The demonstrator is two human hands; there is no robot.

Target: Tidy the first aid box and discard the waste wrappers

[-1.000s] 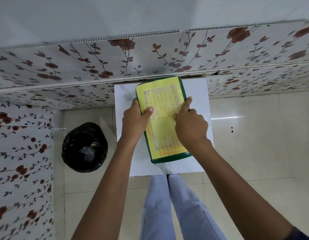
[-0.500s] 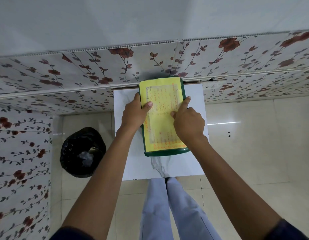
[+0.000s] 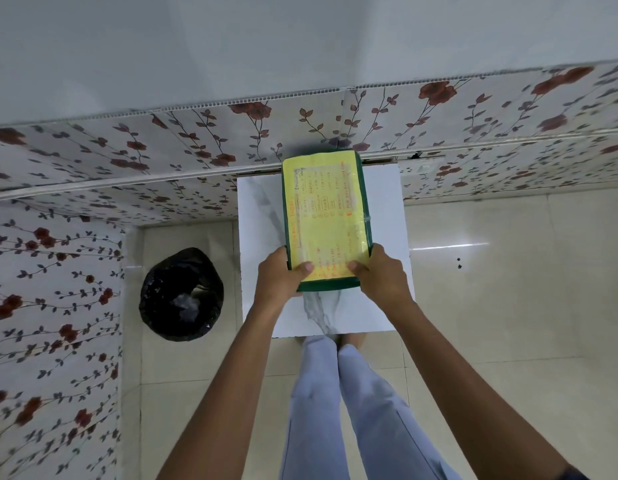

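A wall (image 3: 300,46) with a band of rose-patterned tiles (image 3: 162,157) is seen across the top, from 9 to 3 o'clock, and pale floor tiles (image 3: 508,289) fill the lower part. A small white marbled table (image 3: 387,306) stands against the wall at the centre. On it, toward 12 o'clock, the first aid box (image 3: 324,216) lies closed, its green edges framing a yellow lid covered with orange writing too small to be read; its far end reaches the wall. At 9 o'clock from the table, on the floor and apart from it, a bin lined with a black bag (image 3: 181,294) is seen, something pale crumpled inside. Pale trousers (image 3: 335,410) show at 6 o'clock. The near end of the box is gripped by both hands: the left hand (image 3: 278,277) is closed on its near left corner, the right hand (image 3: 380,275) on its near right corner, thumbs laid on the lid
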